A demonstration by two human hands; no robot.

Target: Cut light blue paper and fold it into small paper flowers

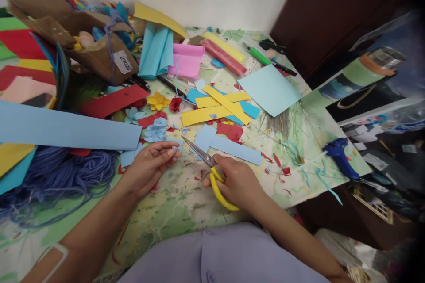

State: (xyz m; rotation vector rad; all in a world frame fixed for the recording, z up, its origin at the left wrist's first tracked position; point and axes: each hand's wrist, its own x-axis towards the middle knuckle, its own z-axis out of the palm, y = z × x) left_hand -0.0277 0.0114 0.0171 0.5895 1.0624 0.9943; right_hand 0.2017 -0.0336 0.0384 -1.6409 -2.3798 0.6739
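My left hand [152, 163] is closed in a pinch at the middle of the table, with a small piece of light blue paper [175, 142] at its fingertips, partly hidden by them. My right hand [237, 181] grips scissors [217, 188] with yellow handles. Their blades look closed or nearly so and point up-left, the tip close to the left fingertips. Just beyond the left hand lie a light blue paper flower [156, 130], a yellow flower [158, 101] and a red flower [175, 104]. Light blue paper strips [237, 149] rest behind the scissors.
Yellow strips [215, 112] cross over blue ones at the back. A paper bag [96, 48], blue yarn [69, 177] and a long blue strip [66, 126] crowd the left. To the right are thin wires [278, 126], a blue glue gun [341, 157] and a bottle [355, 79].
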